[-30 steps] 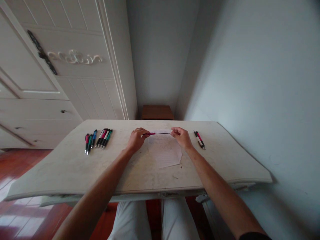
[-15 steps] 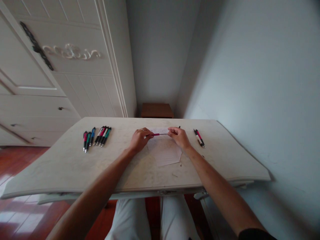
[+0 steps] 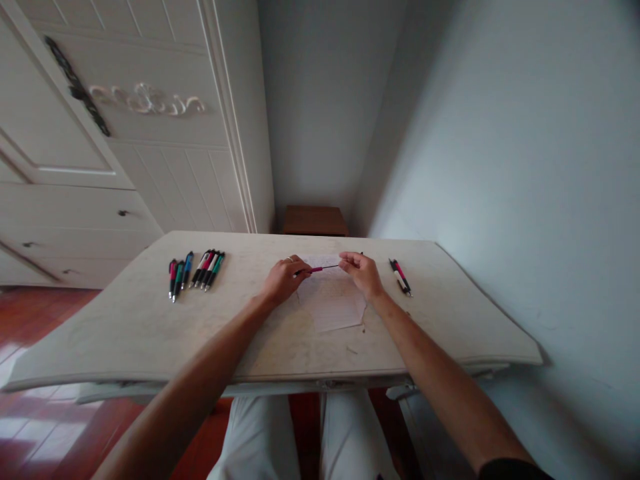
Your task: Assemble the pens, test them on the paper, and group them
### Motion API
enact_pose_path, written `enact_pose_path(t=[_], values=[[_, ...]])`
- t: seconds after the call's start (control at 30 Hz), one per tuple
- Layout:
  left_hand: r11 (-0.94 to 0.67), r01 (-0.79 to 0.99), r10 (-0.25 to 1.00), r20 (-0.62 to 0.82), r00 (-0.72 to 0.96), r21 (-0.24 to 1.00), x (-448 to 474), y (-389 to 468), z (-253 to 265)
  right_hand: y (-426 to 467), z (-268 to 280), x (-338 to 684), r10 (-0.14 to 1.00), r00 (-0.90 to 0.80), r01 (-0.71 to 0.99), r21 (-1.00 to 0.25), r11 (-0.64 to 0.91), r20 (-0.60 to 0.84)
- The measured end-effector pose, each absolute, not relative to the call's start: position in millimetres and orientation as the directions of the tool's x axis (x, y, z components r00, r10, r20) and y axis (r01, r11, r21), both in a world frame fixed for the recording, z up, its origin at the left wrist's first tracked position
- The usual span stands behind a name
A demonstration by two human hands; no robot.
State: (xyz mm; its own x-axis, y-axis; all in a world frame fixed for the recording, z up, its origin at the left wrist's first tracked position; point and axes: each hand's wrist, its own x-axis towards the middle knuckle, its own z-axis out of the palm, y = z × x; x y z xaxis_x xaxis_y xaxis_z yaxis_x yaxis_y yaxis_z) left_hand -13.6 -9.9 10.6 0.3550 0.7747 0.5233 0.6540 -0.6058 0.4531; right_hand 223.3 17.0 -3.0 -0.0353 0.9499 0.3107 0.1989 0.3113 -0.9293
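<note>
My left hand (image 3: 284,279) is closed on a pink pen barrel (image 3: 315,270) above the paper. A thin dark pen refill (image 3: 330,267) runs from the barrel's right end to my right hand (image 3: 361,272), whose thumb and fingers pinch its far end. A small dark tip shows just past my right fingers; what it belongs to I cannot tell. Beneath both hands lies a sheet of lined paper (image 3: 340,312) with writing on its upper part.
Several click pens (image 3: 207,270) lie at the table's left, beside a smaller pen group (image 3: 179,277). Two pens (image 3: 400,277) lie to the right. The white table (image 3: 200,340) meets a wall at right; a white cabinet (image 3: 175,167) and brown box (image 3: 315,220) stand behind.
The pink barrel and refill are still held between both hands, now tilted slightly up to the right. The whole view has shifted a little.
</note>
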Motion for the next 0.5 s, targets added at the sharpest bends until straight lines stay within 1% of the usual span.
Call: enact_pose_path(t=[0.13,0.27,0.37,0.5], values=[[-0.589,0.647,0.788,0.522,0.325,0.485,-13.3,-10.5,10.9,18.3,-6.3,223.1,0.95,-0.048,0.205,-0.928,0.312,0.309],[-0.585,0.634,0.792,0.526,0.311,0.506,-13.3,-12.0,13.2,17.5,-7.6,222.3,0.938,-0.058,0.283,-0.895,0.345,0.343],[-0.608,0.606,0.777,0.54,0.323,0.513,-12.5,-12.7,13.2,14.6,-5.2,221.0,0.926,-0.038,0.338,-0.867,0.366,0.376],[-0.645,0.564,0.755,0.546,0.364,0.516,-11.4,-13.2,10.9,9.4,-0.5,217.0,0.924,-0.025,0.364,-0.857,0.364,0.382]])
